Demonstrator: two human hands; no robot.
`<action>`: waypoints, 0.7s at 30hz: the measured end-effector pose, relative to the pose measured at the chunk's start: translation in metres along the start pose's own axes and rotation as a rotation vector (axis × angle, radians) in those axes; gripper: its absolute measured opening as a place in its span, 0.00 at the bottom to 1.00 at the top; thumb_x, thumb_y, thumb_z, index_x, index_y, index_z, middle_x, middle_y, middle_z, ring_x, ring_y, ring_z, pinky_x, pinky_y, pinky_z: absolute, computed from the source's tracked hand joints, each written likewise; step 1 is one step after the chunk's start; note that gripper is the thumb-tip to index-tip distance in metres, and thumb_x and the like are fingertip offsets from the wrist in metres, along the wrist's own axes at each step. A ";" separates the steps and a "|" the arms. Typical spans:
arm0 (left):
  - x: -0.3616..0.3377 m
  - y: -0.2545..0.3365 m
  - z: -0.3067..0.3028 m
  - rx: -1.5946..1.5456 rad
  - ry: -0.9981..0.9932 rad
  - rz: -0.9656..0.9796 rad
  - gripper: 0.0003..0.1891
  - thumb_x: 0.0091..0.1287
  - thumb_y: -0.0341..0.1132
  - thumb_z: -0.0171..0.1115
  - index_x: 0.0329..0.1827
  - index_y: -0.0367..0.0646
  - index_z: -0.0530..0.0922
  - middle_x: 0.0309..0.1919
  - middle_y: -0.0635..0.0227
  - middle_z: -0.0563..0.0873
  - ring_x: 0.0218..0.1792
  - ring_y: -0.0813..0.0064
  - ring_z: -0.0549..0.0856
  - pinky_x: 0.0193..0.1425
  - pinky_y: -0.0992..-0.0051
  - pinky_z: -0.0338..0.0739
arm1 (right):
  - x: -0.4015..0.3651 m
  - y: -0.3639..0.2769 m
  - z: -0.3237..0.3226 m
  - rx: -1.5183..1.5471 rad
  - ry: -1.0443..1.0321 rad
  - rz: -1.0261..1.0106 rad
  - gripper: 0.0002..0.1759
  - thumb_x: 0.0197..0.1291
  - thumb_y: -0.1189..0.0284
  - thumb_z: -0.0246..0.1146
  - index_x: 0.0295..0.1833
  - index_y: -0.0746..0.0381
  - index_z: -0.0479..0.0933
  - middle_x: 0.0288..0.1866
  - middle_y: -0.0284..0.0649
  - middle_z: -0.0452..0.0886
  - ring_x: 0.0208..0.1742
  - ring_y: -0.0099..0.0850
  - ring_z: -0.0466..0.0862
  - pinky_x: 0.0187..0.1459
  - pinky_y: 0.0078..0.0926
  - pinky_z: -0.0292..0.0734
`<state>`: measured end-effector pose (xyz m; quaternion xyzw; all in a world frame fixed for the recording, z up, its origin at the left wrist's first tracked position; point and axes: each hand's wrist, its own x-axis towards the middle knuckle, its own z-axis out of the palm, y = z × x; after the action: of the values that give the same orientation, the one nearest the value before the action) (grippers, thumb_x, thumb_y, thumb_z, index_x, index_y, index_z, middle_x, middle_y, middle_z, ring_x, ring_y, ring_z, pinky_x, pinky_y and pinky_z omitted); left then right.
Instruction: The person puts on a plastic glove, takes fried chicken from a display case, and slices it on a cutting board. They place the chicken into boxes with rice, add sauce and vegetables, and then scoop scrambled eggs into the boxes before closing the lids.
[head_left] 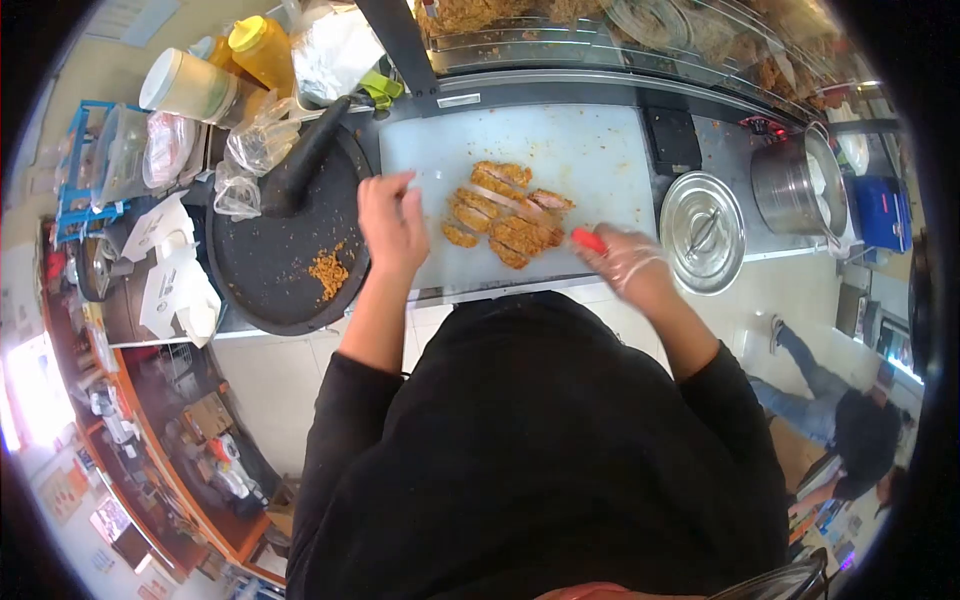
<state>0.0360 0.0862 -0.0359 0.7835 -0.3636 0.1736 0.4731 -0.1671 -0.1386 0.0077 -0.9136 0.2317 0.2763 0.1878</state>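
Observation:
Pieces of cut, brown fried meat [515,232] lie in a loose group on the white cutting board [610,150]. My left hand [392,222] is over the board's left edge, fingers apart, holding nothing. On the right, my right hand [632,264] wears a clear plastic glove and grips a red handle [590,240] beside the meat. Whatever extends from the handle is too blurred to make out. Neither hand touches the meat.
Left of the board, a round black pan [240,270] holds brown crumbs [328,274]. A metal lid [703,233] and a steel pot [798,185] stand right. Behind rises a glass display case [600,50]. Another person [865,440] is at the lower right.

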 end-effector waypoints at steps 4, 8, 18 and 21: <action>-0.043 0.011 -0.058 0.106 -0.035 0.137 0.07 0.59 0.27 0.59 0.25 0.40 0.72 0.26 0.61 0.76 0.30 0.59 0.74 0.36 0.64 0.69 | 0.034 0.043 -0.017 -0.062 0.189 0.081 0.34 0.64 0.37 0.47 0.45 0.59 0.75 0.38 0.49 0.83 0.43 0.46 0.83 0.49 0.44 0.74; -0.133 0.020 -0.095 0.297 -0.067 -0.122 0.06 0.64 0.29 0.59 0.30 0.39 0.73 0.29 0.61 0.76 0.31 0.61 0.74 0.38 0.65 0.70 | 0.052 0.051 -0.021 -0.175 0.335 0.025 0.38 0.61 0.35 0.49 0.58 0.58 0.72 0.53 0.50 0.79 0.55 0.46 0.79 0.55 0.41 0.72; -0.353 0.029 -0.115 0.448 -0.466 -1.227 0.28 0.63 0.32 0.65 0.66 0.38 0.66 0.49 0.54 0.78 0.37 0.66 0.81 0.42 0.69 0.78 | 0.050 -0.064 0.035 -0.081 0.221 -0.110 0.63 0.40 0.39 0.70 0.77 0.55 0.48 0.75 0.49 0.55 0.76 0.49 0.53 0.73 0.53 0.44; -0.378 0.040 -0.115 0.389 -0.471 -1.429 0.30 0.61 0.31 0.67 0.67 0.39 0.66 0.52 0.50 0.79 0.37 0.63 0.83 0.44 0.67 0.80 | 0.067 -0.058 0.053 -0.026 0.233 -0.145 0.61 0.40 0.43 0.71 0.76 0.55 0.49 0.71 0.49 0.60 0.73 0.49 0.57 0.72 0.51 0.46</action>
<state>-0.2405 0.3280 -0.1878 0.9129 0.1758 -0.2840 0.2346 -0.1088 -0.0875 -0.0610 -0.9561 0.1818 0.1572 0.1675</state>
